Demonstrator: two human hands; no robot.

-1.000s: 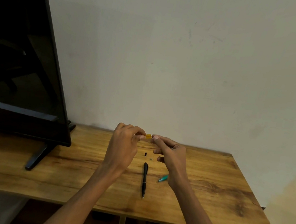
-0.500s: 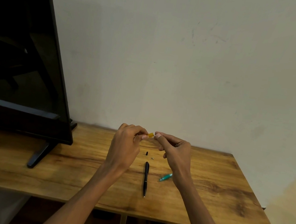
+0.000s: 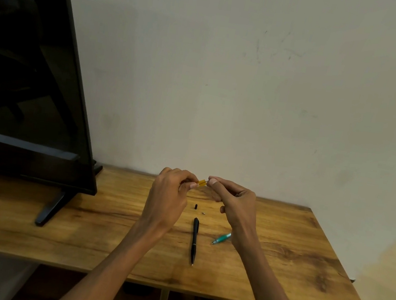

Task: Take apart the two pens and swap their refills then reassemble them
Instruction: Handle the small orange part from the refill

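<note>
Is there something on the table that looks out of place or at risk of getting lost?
Two tiny loose parts, a black piece and a pale bit, lie apart from the black pen on the table; they could roll.

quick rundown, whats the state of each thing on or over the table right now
left hand: raised over the table, pinching the yellow piece
right hand: raised, pinching the other end of it
yellow piece: held between both hands, off the table
black pen: lying flat, untouched
teal pen part: lying flat, partly hidden by the right wrist
small black part: loose on the table
small pale part: loose beside it
</note>
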